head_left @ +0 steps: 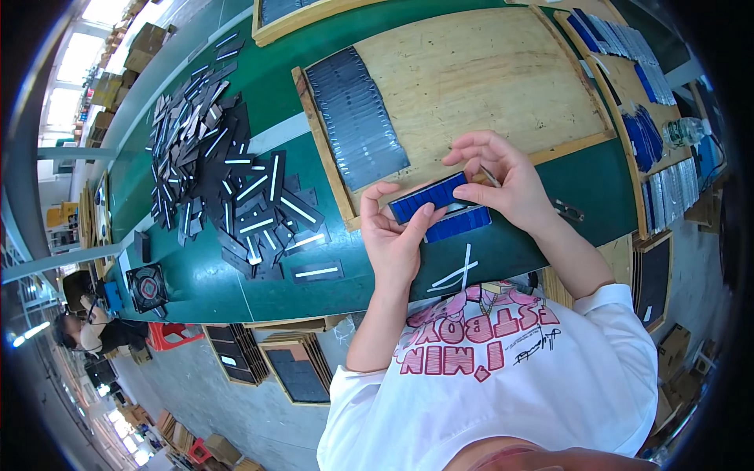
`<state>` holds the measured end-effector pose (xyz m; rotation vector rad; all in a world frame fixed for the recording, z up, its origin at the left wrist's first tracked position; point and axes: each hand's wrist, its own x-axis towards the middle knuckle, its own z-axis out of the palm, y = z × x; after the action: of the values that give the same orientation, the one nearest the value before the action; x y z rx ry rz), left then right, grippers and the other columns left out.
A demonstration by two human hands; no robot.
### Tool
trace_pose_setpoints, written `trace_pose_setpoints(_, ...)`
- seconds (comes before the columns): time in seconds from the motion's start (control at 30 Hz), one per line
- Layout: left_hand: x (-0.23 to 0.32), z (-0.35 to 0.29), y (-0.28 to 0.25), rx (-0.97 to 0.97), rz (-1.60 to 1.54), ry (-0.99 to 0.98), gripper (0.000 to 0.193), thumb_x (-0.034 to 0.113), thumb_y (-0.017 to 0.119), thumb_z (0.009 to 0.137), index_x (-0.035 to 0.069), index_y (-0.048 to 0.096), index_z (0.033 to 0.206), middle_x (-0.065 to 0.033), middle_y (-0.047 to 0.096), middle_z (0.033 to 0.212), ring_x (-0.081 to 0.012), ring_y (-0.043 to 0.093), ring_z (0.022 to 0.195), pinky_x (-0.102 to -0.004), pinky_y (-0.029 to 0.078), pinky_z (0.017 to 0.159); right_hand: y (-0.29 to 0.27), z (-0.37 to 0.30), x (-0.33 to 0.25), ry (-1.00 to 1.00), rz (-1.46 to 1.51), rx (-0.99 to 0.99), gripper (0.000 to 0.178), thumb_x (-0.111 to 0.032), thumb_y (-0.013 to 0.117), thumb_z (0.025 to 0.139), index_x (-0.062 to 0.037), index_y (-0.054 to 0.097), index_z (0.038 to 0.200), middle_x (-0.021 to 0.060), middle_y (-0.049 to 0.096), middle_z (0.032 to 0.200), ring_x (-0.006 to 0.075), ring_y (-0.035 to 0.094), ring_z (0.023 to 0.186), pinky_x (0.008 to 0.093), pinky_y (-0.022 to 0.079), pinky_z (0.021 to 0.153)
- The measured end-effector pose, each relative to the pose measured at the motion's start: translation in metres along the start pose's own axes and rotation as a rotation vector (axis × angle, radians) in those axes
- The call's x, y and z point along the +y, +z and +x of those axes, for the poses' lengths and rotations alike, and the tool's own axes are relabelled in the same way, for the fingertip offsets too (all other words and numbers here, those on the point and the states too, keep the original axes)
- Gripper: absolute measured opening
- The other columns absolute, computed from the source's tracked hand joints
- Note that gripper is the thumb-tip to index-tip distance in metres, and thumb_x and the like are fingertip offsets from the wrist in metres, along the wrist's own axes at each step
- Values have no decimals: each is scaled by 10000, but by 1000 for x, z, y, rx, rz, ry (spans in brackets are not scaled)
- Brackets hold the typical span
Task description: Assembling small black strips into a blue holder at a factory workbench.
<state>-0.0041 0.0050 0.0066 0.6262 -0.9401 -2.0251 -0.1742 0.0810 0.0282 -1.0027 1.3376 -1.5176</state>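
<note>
My left hand [395,239] grips the left end of a small dark-blue panel with thin dividing lines [424,200], thumb on its face and fingers behind. At the panel's right end, my right hand [503,182] pinches it with the thumb, the other fingers raised and curled. A thin pointed tool [491,177], its kind unclear, sticks out between the right fingers. Just below the held panel, a second blue panel [459,224] lies near the table's front edge. Thin white strips [463,271] rest close to my shirt.
On the green table [353,271], a heap of dark pieces with white strips [196,149] spreads at the left. A wooden tray [471,71] beyond my hands holds a row of dark grey pieces [357,118]. Blue panels [642,137] and a plastic bottle [683,132] are at the right.
</note>
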Motion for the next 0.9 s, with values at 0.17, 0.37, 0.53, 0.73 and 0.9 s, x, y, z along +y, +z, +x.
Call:
trace_pose_setpoints(0.17, 0, -1, 1, 39, 126, 29, 416, -154, 599, 826, 31, 396, 1138, -206, 636, 1030, -257, 674, 935, -369, 612, 788, 6, 0, 0, 23, -16, 43, 505, 72, 709, 777, -49, 500, 1220, 74, 636, 1089, 64, 559, 846, 213, 464, 794)
trace_pose_setpoints(0.37, 0, -1, 2, 20, 146, 9, 392, -137, 575, 854, 29, 386, 1154, -232, 620, 1072, -282, 658, 993, -385, 606, 808, 6, 0, -1, 5, -86, 55, 509, 75, 702, 771, -52, 500, 1220, 70, 643, 1063, 61, 574, 872, 208, 454, 760)
trace_pose_setpoints(0.53, 0, -2, 3, -62, -48, -55, 300, -17, 478, 956, 41, 363, 1228, -266, 555, 1203, -335, 586, 1129, -464, 553, 913, 2, 2, -1, -50, -213, 134, 522, -11, 744, 751, -61, 508, 1214, 78, 648, 1072, 123, 604, 939, 261, 476, 797)
trace_pose_setpoints(0.73, -6, -8, 2, -164, 119, -100, 277, 95, 413, 1016, 78, 336, 1282, -304, 484, 1302, -376, 483, 1259, -498, 482, 991, 16, 5, -10, -73, -558, 109, 607, -129, 815, 678, -57, 522, 1205, 64, 626, 1163, 145, 571, 971, 279, 459, 839)
trace_pose_setpoints(0.9, -5, -7, 1, -196, 18, -69, 287, 93, 439, 1004, 79, 345, 1275, -335, 478, 1295, -405, 485, 1247, -521, 491, 972, -4, 8, -3, -49, -309, 126, 465, -62, 778, 747, -54, 552, 1153, 52, 626, 1121, 105, 561, 917, 254, 455, 789)
